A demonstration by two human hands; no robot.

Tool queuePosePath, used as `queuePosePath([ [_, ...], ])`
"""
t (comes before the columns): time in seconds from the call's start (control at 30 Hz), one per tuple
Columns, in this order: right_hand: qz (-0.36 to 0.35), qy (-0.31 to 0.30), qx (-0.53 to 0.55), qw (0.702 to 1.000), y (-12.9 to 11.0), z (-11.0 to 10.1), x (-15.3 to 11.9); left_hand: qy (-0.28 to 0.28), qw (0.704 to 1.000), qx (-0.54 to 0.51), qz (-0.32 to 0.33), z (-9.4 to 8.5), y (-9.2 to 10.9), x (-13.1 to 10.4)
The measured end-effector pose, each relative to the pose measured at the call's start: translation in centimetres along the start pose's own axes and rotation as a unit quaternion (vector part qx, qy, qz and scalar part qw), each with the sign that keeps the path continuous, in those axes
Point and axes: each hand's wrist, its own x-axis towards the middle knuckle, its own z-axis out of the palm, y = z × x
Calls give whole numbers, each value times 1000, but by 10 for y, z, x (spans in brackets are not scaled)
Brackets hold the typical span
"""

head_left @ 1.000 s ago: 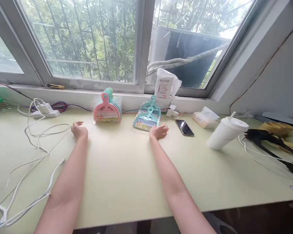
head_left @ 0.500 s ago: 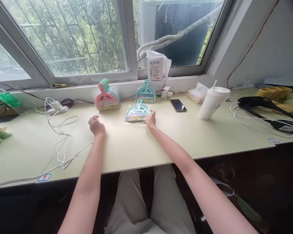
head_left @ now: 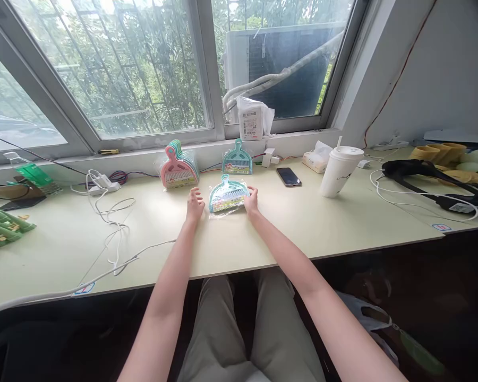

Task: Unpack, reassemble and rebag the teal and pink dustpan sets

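A light-blue dustpan-and-brush set [head_left: 228, 194] in clear plastic wrap stands tilted back on the table in front of me. My right hand [head_left: 252, 200] grips its right edge, thumb and fingers closed on it. Just left of the set is my left hand [head_left: 195, 205], fingers apart and holding nothing. Behind, against the sill, leans a teal dustpan set [head_left: 237, 160]. A row of several wrapped dustpan sets [head_left: 179, 168], the front one pink, stands at the back left.
White cables [head_left: 117, 228] trail over the table [head_left: 223, 249] on the left. A phone [head_left: 289, 176], a tissue pack [head_left: 314, 160] and a white lidded cup [head_left: 339, 172] are on the right. Farther right lies a black strap device [head_left: 434, 185]; green packets [head_left: 6, 227] sit far left.
My left hand has moved right, close to the light-blue set. The right hand keeps its grip on that set. The view has tilted up slightly.
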Motion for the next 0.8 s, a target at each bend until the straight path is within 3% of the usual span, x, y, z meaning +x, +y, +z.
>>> queuePosePath([
  [0.1, 51, -24, 22, 998, 2, -1, -1, -5, 999, -32, -1, -1, 10, -6],
  [0.23, 54, -25, 47, 997, 3, -2, -3, 2, 999, -37, -26, -2, 18, -9],
  [0.37, 72, -44, 98, 992, 0, -5, -3, 2, 981, -143, -131, -2, 20, -7],
  [0.47, 61, -80, 145, 984, -6, -5, -3, -58, 941, -262, -206, -2, 24, -8],
  [0.57, 45, -123, 157, 979, -13, -4, -6, -157, 900, -341, -220, -3, 27, -12],
  [0.63, 11, -95, 94, 991, -17, -5, -9, -170, 885, -368, -228, -3, 27, -14],
  [0.73, -131, -16, -43, 990, -25, -10, -15, -127, 880, -388, -244, -5, 25, -14],
  [0.8, -231, -65, -76, 968, -29, -12, -18, -105, 877, -400, -244, -6, 24, -13],
])
